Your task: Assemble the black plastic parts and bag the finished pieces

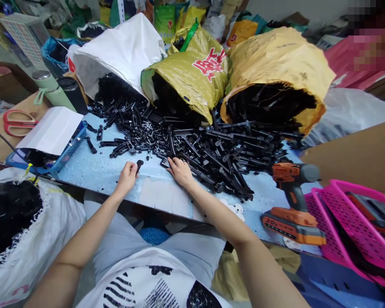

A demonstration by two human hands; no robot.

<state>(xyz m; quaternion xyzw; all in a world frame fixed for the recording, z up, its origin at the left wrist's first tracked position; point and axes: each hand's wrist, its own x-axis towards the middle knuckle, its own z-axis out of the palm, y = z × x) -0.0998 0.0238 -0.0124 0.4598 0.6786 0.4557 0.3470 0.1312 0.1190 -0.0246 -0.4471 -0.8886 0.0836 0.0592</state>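
Note:
My left hand (127, 176) is closed, pinching a small black plastic piece (139, 164) just above the front of the blue tabletop. To its right, at the near edge of a heap of black parts (208, 149), my right hand (181, 172) has its fingers closed on a flat black part (164, 162). The fingers partly hide that part. Small silver screws (150, 132) are scattered among the black pieces beyond both hands.
A white sack (125, 47), a yellow-green bag (192, 72) and a tan bag (276, 60) spill black parts onto the table. An orange cordless drill (295, 205) stands at right beside pink baskets (365, 231). At left are a blue tray (64, 160), red-handled scissors (19, 124) and bottles (53, 92).

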